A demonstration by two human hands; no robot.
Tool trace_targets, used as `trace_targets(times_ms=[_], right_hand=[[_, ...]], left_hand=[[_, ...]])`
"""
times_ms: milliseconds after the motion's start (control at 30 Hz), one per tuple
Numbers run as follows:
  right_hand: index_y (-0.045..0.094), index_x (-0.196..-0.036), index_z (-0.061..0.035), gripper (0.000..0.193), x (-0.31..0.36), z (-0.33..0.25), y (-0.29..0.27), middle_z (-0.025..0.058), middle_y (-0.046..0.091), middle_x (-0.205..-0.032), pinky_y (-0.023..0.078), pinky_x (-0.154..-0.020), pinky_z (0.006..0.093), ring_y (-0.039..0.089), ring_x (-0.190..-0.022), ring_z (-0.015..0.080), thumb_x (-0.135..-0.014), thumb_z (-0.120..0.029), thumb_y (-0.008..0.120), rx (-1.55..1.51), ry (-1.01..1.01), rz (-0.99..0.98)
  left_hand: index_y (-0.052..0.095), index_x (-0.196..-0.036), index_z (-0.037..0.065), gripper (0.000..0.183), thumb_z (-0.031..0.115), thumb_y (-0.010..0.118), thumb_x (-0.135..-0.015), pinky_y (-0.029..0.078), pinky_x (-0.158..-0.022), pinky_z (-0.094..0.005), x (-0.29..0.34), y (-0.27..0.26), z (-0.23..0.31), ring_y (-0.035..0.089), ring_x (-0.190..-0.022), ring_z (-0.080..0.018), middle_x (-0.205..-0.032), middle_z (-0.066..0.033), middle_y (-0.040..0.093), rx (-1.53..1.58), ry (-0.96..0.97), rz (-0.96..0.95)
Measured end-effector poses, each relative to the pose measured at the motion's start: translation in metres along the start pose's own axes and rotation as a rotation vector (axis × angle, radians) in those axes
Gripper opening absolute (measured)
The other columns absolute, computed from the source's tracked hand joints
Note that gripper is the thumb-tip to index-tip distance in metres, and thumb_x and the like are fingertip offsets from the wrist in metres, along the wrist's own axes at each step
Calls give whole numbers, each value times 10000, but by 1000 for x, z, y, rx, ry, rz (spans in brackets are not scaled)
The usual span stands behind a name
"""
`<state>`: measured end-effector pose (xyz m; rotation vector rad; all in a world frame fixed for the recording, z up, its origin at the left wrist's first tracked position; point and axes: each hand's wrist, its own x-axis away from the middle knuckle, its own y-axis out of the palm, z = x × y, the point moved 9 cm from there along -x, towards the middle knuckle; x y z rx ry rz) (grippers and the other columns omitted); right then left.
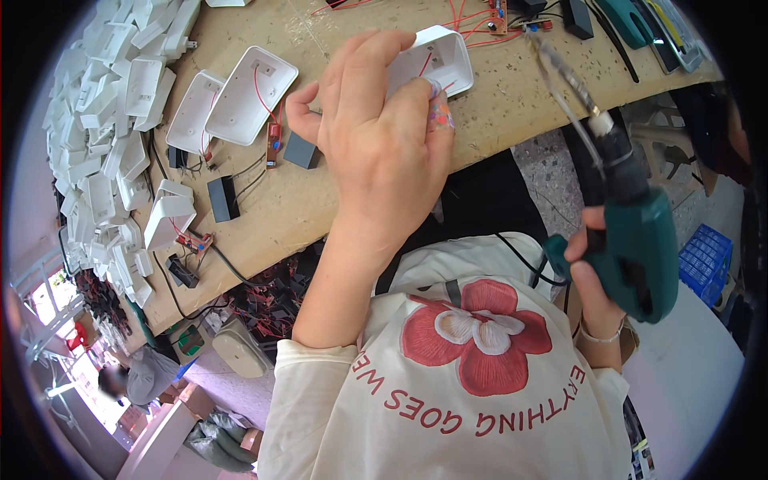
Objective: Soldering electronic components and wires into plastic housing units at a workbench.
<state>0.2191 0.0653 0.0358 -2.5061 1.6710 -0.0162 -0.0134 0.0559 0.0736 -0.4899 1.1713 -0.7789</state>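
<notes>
My left hand is closed on a white plastic housing at the table's near edge, its fingers curled over the rim. Patterned tape is wrapped round a fingertip, and thin red wires show inside the housing. My right hand, off the table at the right, grips a dark green soldering gun. The gun's metal tip points up and away, with a thin guide tube beside it. Just beyond the housing, red wires run to a small circuit board.
White housings lie heaped along the left. Open housings, a small red board and black blocks rest nearer. Tools occupy the far right, and a blue crate stands below. Another person is at lower left.
</notes>
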Motion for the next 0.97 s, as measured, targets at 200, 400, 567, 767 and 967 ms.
trace_targets(times_ms=[200, 400, 567, 767, 967], right_hand=[[495, -1149, 37, 445, 17, 10, 4, 97, 547, -1035, 425, -711, 242, 523, -761, 115, -720, 7, 609, 259, 16, -259], [456, -1171, 134, 539, 0, 6, 12, 156, 623, -898, 498, -602, 241, 624, -677, 148, -680, 23, 649, 270, -105, -207], [434, -1188, 136, 561, -4, 10, 19, 171, 621, -934, 501, -609, 244, 624, -680, 150, -686, 25, 659, 221, -108, -245], [419, -1198, 140, 574, -8, 14, 22, 172, 621, -940, 501, -609, 245, 619, -672, 145, -692, 27, 665, 187, -66, -228], [406, -1213, 139, 594, -11, 23, 22, 174, 620, -949, 503, -609, 244, 613, -667, 143, -701, 10, 679, 145, 28, -221]], left_hand=[[599, -708, 15, 132, 65, 656, -600, 285, -842, -473, -9, 13, -4, 525, -984, -260, -1056, -85, 551, -29, -2, -46], [615, -737, 8, 127, 42, 638, -617, 341, -833, -370, -12, 18, -6, 550, -876, -233, -1048, -64, 586, -93, -26, -91], [613, -723, -7, 127, 33, 631, -604, 369, -812, -361, -14, 18, -8, 548, -864, -247, -1025, -64, 589, -87, -30, -71], [602, -720, -43, 139, -12, 628, -586, 434, -718, -343, -13, 19, -9, 554, -822, -271, -993, -106, 583, -4, -40, -41], [598, -712, -50, 134, -20, 621, -583, 449, -682, -344, -14, 20, -9, 561, -780, -276, -981, -115, 582, -4, -28, -38]])
